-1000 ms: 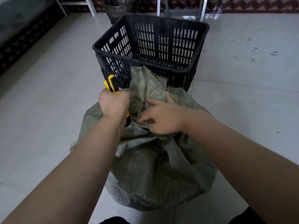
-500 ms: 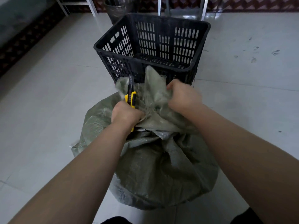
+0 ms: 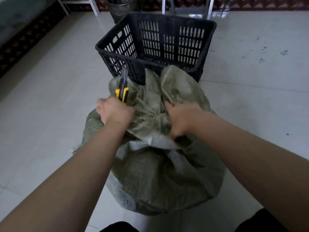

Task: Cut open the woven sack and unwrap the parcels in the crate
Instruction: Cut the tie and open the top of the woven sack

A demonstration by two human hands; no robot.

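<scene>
Grip: my left hand (image 3: 115, 111) clenches the utility knife (image 3: 122, 91), blade up; right hand (image 3: 182, 119) bunches the woven sack (image 3: 158, 178) beneath.
Change: right hand has dropped from the neck to a nearer fold.
Meaning: mouth probably loosening; crate (image 3: 107, 51) waits just beyond.

— What is the floor (image 3: 50, 97) like?
— Pale glossy tiles, with dark scuffs (image 3: 284, 52) off to the right.
— And along the far wall?
— A dark bin (image 3: 122, 7), with a white leg (image 3: 94, 7) to its left and metal legs (image 3: 210, 7) to its right. Patterned skirting (image 3: 259, 4) runs behind.
</scene>
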